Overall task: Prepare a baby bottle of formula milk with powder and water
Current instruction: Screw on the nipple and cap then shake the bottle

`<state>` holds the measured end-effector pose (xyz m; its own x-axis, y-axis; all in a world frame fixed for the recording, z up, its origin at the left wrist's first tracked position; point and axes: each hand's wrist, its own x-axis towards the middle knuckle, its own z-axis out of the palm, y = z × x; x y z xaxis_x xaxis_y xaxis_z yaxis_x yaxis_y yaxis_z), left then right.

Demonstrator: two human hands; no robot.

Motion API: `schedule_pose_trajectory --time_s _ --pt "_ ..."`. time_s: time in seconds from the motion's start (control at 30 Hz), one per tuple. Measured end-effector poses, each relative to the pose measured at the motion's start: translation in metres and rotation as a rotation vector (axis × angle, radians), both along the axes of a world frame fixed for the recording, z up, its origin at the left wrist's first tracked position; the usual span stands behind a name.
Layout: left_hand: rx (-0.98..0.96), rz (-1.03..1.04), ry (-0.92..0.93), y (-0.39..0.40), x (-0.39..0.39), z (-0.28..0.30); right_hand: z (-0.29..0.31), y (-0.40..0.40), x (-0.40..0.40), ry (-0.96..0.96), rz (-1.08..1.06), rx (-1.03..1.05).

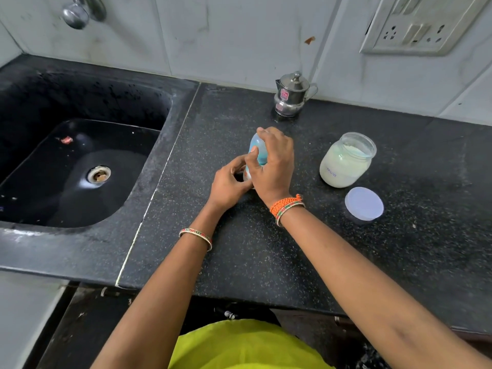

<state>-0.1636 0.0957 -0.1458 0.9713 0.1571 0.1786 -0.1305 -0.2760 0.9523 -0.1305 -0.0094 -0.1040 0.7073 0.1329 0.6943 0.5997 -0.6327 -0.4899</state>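
Note:
A baby bottle [257, 150] with a blue cap stands on the black countertop [239, 249], mostly hidden by both hands. My right hand [274, 163] grips the blue cap from above, fingers curled round it. My left hand [230, 181] holds the clear lower body of the bottle from the left side. To the right stands an open glass jar of white powder [346, 161], and its round pale lid [364, 204] lies flat in front of it. A small steel lidded pot [291, 95] stands by the back wall.
A black sink [80, 161] with a steel drain fills the left side, with a tap [76, 13] above it. A wall socket panel [418, 25] is at the top right. The counter's front edge runs below my forearms.

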Motion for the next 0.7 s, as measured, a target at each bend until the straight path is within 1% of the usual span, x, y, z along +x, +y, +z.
schedule_pose_trajectory --time_s 0.27,0.5,0.6,0.7 --pt "0.036 -0.021 0.005 0.001 0.001 -0.002 -0.002 -0.007 -0.007 0.063 0.024 -0.087" --pt "-0.005 -0.012 0.027 -0.002 -0.002 0.005 0.004 -0.027 -0.025 0.274 0.114 -0.239" --pt "0.023 0.047 0.037 -0.008 -0.002 0.010 0.012 -0.028 -0.029 0.395 0.117 -0.212" --pt "0.132 0.151 0.031 -0.016 -0.003 0.014 0.017 -0.026 -0.029 0.490 0.098 -0.097"
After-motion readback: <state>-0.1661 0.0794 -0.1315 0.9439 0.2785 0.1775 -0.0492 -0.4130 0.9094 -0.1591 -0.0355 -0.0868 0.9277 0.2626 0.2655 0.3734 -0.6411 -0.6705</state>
